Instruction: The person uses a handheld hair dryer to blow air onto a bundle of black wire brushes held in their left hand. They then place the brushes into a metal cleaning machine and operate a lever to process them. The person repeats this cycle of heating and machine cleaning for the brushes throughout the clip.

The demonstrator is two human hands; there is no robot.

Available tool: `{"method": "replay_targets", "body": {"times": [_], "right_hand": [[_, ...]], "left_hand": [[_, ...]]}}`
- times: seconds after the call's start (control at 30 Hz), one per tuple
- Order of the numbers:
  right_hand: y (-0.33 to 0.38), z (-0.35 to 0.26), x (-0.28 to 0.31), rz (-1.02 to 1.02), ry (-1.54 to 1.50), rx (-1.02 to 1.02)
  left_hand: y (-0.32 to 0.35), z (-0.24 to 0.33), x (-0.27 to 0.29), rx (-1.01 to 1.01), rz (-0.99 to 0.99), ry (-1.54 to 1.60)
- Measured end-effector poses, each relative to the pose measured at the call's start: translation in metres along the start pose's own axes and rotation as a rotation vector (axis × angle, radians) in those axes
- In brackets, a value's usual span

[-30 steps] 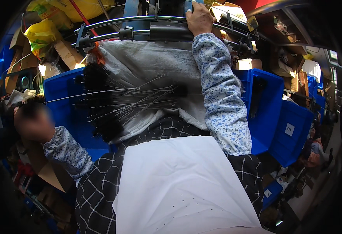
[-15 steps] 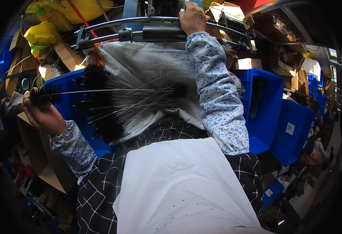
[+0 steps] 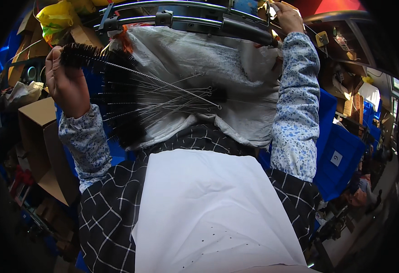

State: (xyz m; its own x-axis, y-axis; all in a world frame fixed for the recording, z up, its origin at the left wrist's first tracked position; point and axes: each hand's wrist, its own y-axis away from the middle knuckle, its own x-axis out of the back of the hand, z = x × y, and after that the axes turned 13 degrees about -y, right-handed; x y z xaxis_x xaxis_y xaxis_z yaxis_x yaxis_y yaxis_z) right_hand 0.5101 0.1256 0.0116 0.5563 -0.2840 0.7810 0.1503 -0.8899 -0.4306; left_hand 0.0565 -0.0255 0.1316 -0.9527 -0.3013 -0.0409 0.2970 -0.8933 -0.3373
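Observation:
My left hand is raised at the left, its fingers closed on the bristle end of a black wire brush. The brush's thin twisted-wire stem slants down to the right and ends in a small loop. Below it, a bundle of similar brushes lies across my lap on a grey-white cloth, bristles to the left and wire loops to the right. Stretched far forward to the right, my right hand has curled fingers beside the end of a metal rail frame. What those fingers grip is too small to tell.
Blue plastic bins stand at my right, and more blue shows behind the bundle at left. An open cardboard box sits at left. Yellow plastic bags and cardboard lie beyond it. The rail frame spans the far side.
My right hand has moved rightward along the rail frame to its end. My left hand has risen slightly and shifted right, and the held brush now tilts, its loop end lower and further right.

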Motion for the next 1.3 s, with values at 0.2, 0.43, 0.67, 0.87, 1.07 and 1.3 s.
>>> {"method": "replay_targets", "body": {"times": [0.2, 0.43, 0.67, 0.87, 1.07, 1.3], "right_hand": [[0.071, -0.074, 0.104, -0.527, -0.431, -0.529], [0.109, -0.197, 0.041, -0.768, -1.038, -0.060], [0.072, -0.183, 0.010, -0.169, -0.460, -0.225], [0.016, -0.093, -0.022, 0.187, 0.066, -0.135], [0.007, -0.088, -0.032, 0.232, 0.035, -0.079], [0.008, -0.086, -0.035, 0.221, 0.077, -0.089]], "left_hand": [[0.006, 0.000, -0.007, 0.126, -0.168, 0.065], [0.045, -0.005, -0.082, 0.248, -0.600, 0.041], [0.032, -0.008, -0.008, 0.112, -0.706, -0.942], [0.046, -0.056, 0.064, -0.176, -0.676, -1.445], [0.048, -0.050, 0.055, 0.181, -0.572, -1.253], [0.042, -0.056, 0.076, 0.211, -0.215, -1.035]]}}
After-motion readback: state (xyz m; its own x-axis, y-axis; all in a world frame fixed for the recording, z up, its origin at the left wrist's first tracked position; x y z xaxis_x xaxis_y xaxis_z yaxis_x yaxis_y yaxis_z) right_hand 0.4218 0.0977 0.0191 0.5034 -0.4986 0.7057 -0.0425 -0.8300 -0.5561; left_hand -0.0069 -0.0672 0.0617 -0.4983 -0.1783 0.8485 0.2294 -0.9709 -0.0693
